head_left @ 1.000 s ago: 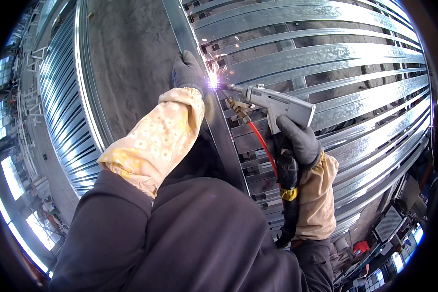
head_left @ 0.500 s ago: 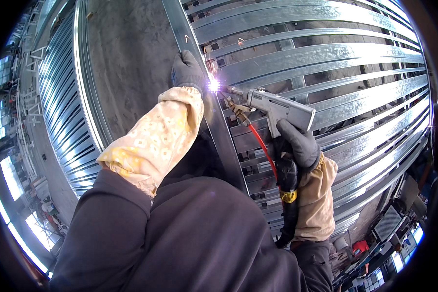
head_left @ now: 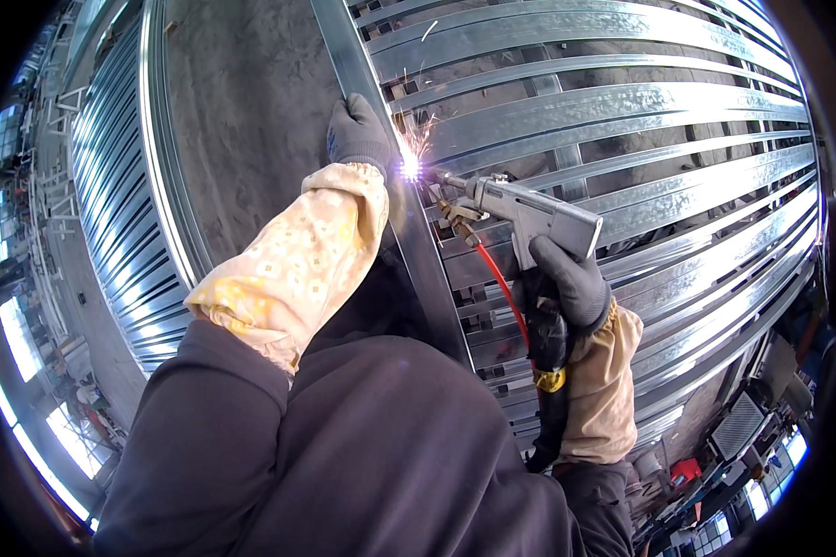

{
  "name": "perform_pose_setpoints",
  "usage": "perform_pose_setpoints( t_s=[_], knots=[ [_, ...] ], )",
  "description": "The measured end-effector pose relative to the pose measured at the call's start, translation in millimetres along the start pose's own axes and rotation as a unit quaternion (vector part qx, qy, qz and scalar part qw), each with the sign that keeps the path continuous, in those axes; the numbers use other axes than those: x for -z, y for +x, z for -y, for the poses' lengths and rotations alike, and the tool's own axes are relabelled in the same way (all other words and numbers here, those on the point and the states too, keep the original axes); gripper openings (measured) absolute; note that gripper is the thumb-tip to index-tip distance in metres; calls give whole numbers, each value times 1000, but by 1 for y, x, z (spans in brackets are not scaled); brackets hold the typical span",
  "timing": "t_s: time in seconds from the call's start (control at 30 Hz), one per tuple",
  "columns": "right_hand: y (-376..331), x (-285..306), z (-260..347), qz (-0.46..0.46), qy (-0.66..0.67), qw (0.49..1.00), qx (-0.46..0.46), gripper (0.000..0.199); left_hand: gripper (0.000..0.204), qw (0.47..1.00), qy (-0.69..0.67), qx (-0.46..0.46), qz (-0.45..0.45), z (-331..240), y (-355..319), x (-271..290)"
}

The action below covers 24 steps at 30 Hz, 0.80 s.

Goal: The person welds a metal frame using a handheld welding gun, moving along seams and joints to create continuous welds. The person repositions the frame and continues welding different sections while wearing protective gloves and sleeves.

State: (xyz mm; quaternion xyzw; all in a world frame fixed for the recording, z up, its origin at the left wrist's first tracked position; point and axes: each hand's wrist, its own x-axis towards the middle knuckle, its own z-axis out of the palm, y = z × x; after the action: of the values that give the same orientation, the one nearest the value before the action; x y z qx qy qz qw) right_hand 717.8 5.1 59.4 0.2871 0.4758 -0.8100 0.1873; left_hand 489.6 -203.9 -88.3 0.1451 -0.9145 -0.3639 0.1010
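Observation:
My right hand (head_left: pixel 571 283), in a dark grey glove, is wrapped round the grip of a silver welding gun (head_left: pixel 543 215). The gun's nozzle points left at a bright violet-white weld spot on the inner edge of a galvanized steel rail (head_left: pixel 427 269), where a slat meets it. Orange sparks spray up from the spot. A red hose (head_left: pixel 502 280) runs from a brass fitting (head_left: pixel 462 218) under the nozzle down past the grip. Just left of the weld, my gloved left hand (head_left: pixel 357 135) is closed over the rail's outer edge, its finger undersides hidden.
Parallel steel slats (head_left: pixel 622 107) extend to the right from the rail, with gaps between them. Another slatted steel panel (head_left: pixel 125 204) stands at the left, beyond a strip of grey floor (head_left: pixel 246 111). A black cable (head_left: pixel 553 418) hangs from the gun beside my right sleeve.
The weld spot and gun nozzle have shifted slightly toward me along the rail. A larger spray of sparks now rises from the spot. My left hand has stayed in place.

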Motion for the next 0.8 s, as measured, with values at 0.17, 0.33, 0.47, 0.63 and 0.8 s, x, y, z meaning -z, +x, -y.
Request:
perform_pose_setpoints(
  t_s=[0.17, 0.33, 0.47, 0.63, 0.8],
  knots=[
    [-4, 2, -3, -11, -4, 1000, -13, 25, 54, 1000, -4, 4, 5, 1, 0, -1],
    [-6, 2, -5, -11, 7, 1000, -16, 26, 53, 1000, 15, -5, -9, 3, 1, -3],
    [-8, 3, -11, -18, 11, 1000, -2, 39, 53, 1000, 19, -3, -5, 3, 0, -4],
    [-10, 3, -11, -19, 4, 1000, 0, 40, 53, 1000, 14, -6, -5, 0, 0, -2],
    [-13, 3, -12, -31, 2, 999, -14, 39, 54, 1000, 14, -1, 1, -3, -2, -1]
  ],
)
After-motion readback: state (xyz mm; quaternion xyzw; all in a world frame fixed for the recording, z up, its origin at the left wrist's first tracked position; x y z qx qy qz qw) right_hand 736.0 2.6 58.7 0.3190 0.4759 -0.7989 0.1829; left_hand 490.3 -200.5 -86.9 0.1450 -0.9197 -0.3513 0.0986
